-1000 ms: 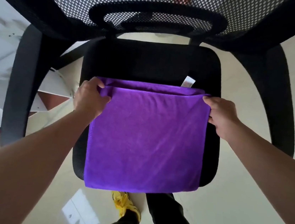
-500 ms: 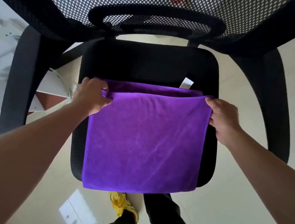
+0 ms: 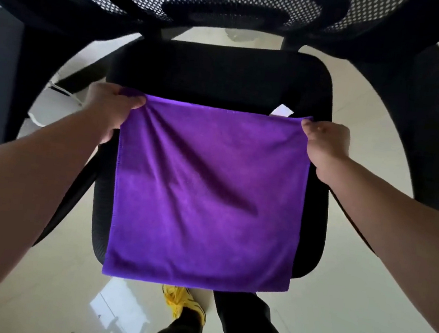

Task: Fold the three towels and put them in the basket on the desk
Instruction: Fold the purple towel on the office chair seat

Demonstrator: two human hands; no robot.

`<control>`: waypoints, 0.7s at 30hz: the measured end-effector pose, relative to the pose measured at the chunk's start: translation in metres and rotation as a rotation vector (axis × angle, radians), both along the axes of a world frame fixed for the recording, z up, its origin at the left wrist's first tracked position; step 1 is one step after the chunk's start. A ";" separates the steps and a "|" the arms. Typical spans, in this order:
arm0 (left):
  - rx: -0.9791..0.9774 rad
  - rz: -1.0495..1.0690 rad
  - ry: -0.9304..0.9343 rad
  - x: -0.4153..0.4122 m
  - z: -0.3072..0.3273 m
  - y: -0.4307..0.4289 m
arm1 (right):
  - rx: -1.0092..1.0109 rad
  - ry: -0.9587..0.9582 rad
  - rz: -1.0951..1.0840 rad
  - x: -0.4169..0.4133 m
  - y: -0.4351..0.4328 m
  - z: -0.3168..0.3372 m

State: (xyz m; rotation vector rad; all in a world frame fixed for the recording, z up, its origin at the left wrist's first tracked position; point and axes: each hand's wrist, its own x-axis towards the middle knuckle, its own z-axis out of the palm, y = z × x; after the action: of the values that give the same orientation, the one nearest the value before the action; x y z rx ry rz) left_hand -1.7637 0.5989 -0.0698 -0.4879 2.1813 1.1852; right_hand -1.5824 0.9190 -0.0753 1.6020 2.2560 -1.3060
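Note:
A purple towel (image 3: 206, 195) hangs in a square sheet over the black seat of an office chair (image 3: 218, 75). My left hand (image 3: 109, 105) pinches its upper left corner and my right hand (image 3: 326, 143) pinches its upper right corner. The top edge is stretched between them and diagonal creases run down from the left corner. A white label (image 3: 282, 111) peeks out behind the top edge near my right hand. The lower edge reaches past the seat's front. No basket, desk or other towel is in view.
The chair's mesh backrest (image 3: 227, 4) fills the top of the view and its black armrests (image 3: 438, 132) curve down on both sides. Pale glossy floor (image 3: 361, 308) lies around. My legs and a yellow shoe (image 3: 185, 303) show below the seat.
Both hands have lifted the towel's far corners off the seat and pulled it taut; the second layer that lay behind the top edge is no longer visible. The view has moved closer.

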 end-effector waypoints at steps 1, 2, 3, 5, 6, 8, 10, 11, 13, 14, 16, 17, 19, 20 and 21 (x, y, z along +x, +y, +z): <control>0.000 0.031 0.003 -0.002 -0.005 0.000 | 0.047 -0.007 0.014 -0.002 0.001 -0.001; -0.004 0.055 0.001 -0.003 -0.007 -0.001 | 0.079 -0.017 0.026 -0.004 0.001 -0.002; -0.014 0.075 -0.006 -0.004 -0.005 0.000 | 0.097 -0.026 0.035 -0.006 0.001 -0.001; -0.041 0.106 -0.001 -0.001 0.001 0.001 | 0.088 -0.043 0.031 -0.008 -0.001 0.006; -0.045 0.120 -0.001 0.005 0.005 0.000 | 0.066 -0.054 0.023 -0.007 -0.002 0.009; -0.041 0.143 -0.025 0.025 0.017 -0.007 | -0.033 -0.056 -0.045 0.001 -0.003 0.015; -0.058 0.139 -0.072 0.055 0.025 -0.023 | -0.149 -0.047 -0.115 0.024 -0.004 0.011; -0.044 0.131 -0.107 0.073 0.033 -0.032 | -0.189 -0.034 -0.125 0.041 -0.007 0.013; -0.024 0.148 -0.167 0.106 0.034 -0.051 | -0.234 -0.035 -0.133 0.068 -0.023 0.022; -0.016 0.173 -0.179 0.121 0.035 -0.059 | -0.238 -0.041 -0.134 0.083 -0.033 0.029; -0.015 0.219 -0.137 0.151 0.040 -0.071 | -0.265 -0.037 -0.180 0.116 -0.053 0.042; -0.030 0.218 -0.090 0.163 0.043 -0.073 | -0.271 -0.051 -0.187 0.133 -0.060 0.045; -0.073 0.180 -0.005 0.183 0.045 -0.079 | -0.259 -0.099 -0.186 0.166 -0.077 0.047; -0.101 0.158 0.018 0.193 0.045 -0.082 | -0.258 -0.112 -0.188 0.180 -0.086 0.048; -0.140 0.132 0.034 0.202 0.043 -0.085 | -0.247 -0.121 -0.194 0.194 -0.093 0.047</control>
State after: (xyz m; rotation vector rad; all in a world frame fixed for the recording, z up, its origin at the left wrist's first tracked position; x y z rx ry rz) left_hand -1.5616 0.5136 -0.0272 -0.6848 2.3012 1.1207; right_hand -1.3889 0.8257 -0.0279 1.7885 1.8268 -1.4220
